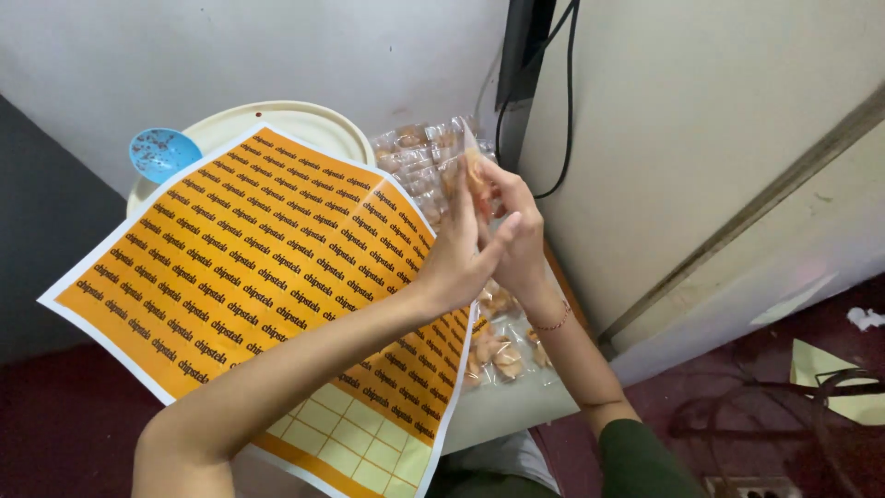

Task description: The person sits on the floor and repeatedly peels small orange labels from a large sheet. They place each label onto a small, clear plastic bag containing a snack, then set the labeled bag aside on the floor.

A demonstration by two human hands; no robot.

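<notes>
Both hands are raised together above a pile of clear snack packets. My left hand and my right hand pinch one small clear packet of orange-brown snacks between their fingertips, holding it upright. Under my left forearm lies a large orange sticker sheet covered in rows of small labels; several labels at its near edge are peeled away, leaving pale yellow squares. More filled packets lie below my right wrist, which wears a thin bracelet.
The sheet rests on a round cream lid. A small blue dish sits at its far left. Black cables hang down the pale wall on the right. A dark red floor with wire loops lies at the lower right.
</notes>
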